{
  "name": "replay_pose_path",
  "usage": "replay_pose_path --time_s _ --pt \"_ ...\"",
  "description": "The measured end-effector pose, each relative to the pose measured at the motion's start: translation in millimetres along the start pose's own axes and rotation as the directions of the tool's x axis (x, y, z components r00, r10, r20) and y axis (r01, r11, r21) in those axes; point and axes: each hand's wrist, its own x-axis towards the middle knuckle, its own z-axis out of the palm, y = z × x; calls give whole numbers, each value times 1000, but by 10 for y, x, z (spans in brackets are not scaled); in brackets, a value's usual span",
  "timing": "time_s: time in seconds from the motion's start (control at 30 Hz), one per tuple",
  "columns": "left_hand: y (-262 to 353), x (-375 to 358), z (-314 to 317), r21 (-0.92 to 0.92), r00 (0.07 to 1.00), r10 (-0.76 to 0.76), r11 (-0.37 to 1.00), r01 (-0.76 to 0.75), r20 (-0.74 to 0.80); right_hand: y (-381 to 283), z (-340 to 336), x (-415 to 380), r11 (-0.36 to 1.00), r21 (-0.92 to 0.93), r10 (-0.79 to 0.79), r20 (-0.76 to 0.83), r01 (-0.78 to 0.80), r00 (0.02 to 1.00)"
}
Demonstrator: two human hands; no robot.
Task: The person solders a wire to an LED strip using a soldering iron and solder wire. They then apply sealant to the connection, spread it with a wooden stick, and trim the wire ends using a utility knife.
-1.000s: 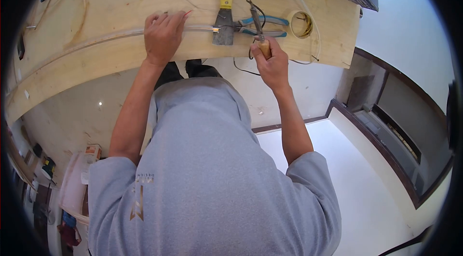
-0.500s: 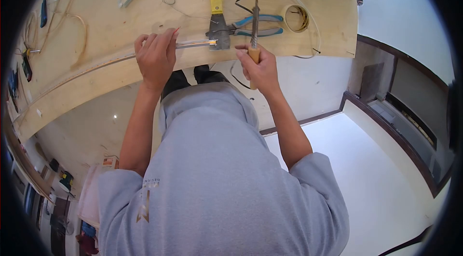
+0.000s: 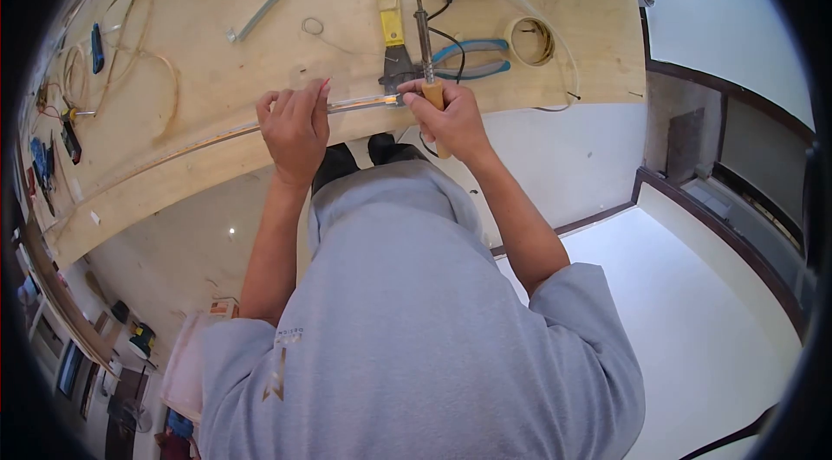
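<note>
One wooden-handled soldering iron (image 3: 432,89); slim, glossy strip (image 3: 362,103).

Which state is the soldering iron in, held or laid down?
Held: the soldering iron has its wooden handle in the right hand; its metal tip juts out, uncovered.

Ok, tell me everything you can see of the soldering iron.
The soldering iron has a light, wood-like handle, a dull metal shaft and a narrow, dark tip. The right hand is closed around the handle, whose butt end shows below the fingers. The tip points away from the person. In this view, the shaft crosses the pliers; whether it's hot can't be seen.
</note>
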Motion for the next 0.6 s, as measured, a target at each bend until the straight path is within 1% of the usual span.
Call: replay_pose_path --time_s 0.13,0.23,0.6 --pt "-15 -6 13 1 1000 13 1000 -13 -6 33 11 12 999 32 -1 13 1 1000" --pt "-12 -3 5 4 1000 15 1000 -15 0 44 16 33 1000 -4 -22 11 22 1000" --pt "4 -15 -2 12 1000 13 1000 -13 16 58 30 81 999 5 -46 33 46 998"
